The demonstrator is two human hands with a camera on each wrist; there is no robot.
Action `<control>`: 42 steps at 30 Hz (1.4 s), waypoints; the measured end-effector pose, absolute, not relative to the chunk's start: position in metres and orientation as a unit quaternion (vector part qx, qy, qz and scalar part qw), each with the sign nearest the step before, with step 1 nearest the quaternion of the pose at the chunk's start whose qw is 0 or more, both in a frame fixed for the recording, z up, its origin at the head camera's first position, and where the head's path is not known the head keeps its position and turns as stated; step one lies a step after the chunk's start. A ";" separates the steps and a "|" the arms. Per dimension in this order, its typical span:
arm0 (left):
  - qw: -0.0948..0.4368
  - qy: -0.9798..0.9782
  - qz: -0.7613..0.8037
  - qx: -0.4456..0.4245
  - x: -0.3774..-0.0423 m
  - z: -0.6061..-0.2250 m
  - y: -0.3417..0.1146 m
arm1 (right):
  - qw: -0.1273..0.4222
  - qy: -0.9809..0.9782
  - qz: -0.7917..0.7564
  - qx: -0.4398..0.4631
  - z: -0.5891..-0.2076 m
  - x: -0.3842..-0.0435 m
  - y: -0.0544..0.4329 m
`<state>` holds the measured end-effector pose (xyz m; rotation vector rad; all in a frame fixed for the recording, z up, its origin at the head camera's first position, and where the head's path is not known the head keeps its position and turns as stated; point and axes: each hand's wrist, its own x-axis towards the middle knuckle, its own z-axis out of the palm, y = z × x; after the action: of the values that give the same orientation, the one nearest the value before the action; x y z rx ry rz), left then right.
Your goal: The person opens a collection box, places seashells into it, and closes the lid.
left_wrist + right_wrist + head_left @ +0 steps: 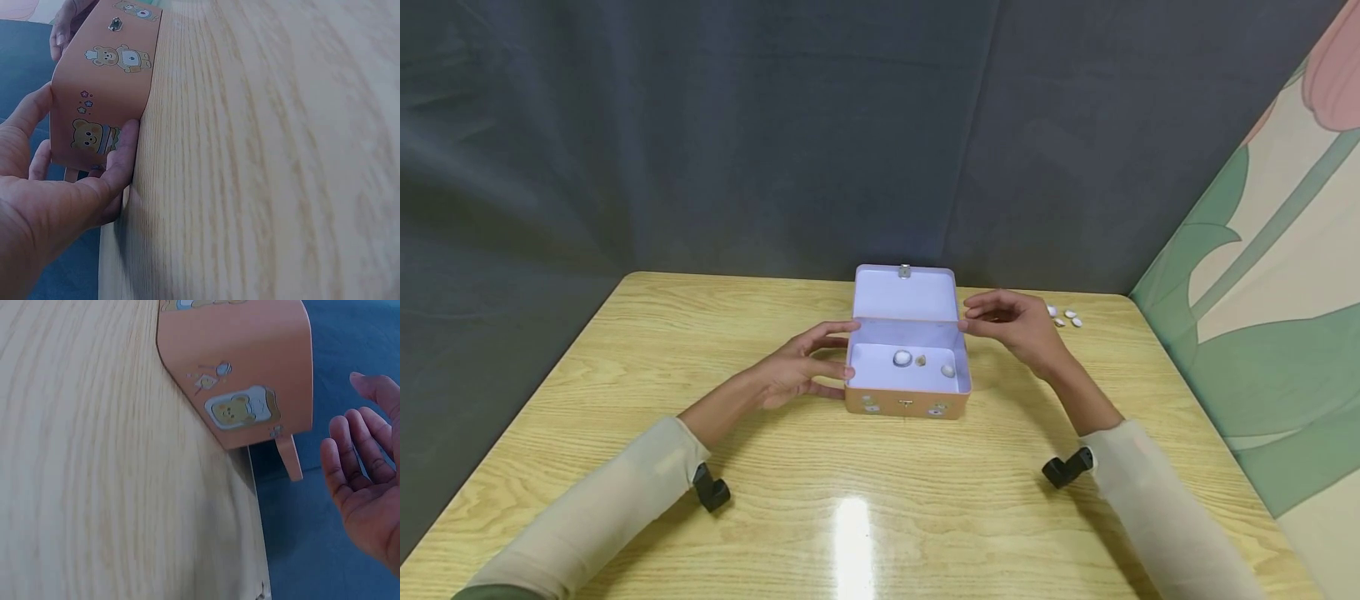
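A tin box (908, 402), orange outside with bear drawings and lavender inside, stands on the table with its hinged lid (904, 293) raised at the back. On its floor lie a round white shell-like piece (902, 358), a small brown one (921, 361) and a pale one (948, 371). My left hand (793, 367) spreads along the left end of the box, fingertips touching its rim and side. My right hand (1018, 327) hovers by the back right corner, thumb tip close to the rim, other fingers loosely bent beside the lid and holding nothing.
Several small white pieces (1071, 314) lie on the table beyond my right hand. The wooden table (760, 517) meets a dark curtain (805, 150) at the back. A wall painted with flowers (1285, 317) stands to the right.
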<state>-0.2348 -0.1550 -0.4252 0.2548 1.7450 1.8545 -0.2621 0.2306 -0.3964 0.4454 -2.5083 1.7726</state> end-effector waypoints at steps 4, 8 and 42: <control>0.288 0.653 0.695 0.094 -0.235 -0.426 -0.155 | 0.023 -0.808 0.571 0.141 -0.399 -0.259 0.238; 0.288 0.653 0.694 0.090 -0.234 -0.426 -0.156 | 0.026 -0.813 0.565 0.137 -0.402 -0.258 0.247; 0.287 0.654 0.696 0.081 -0.235 -0.427 -0.155 | 0.030 -0.807 0.583 0.090 -0.424 -0.261 0.339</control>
<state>-0.2353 -0.1547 -0.4270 0.2161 1.7462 1.8590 -0.2613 0.3386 -0.4244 0.2761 -2.4871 1.7969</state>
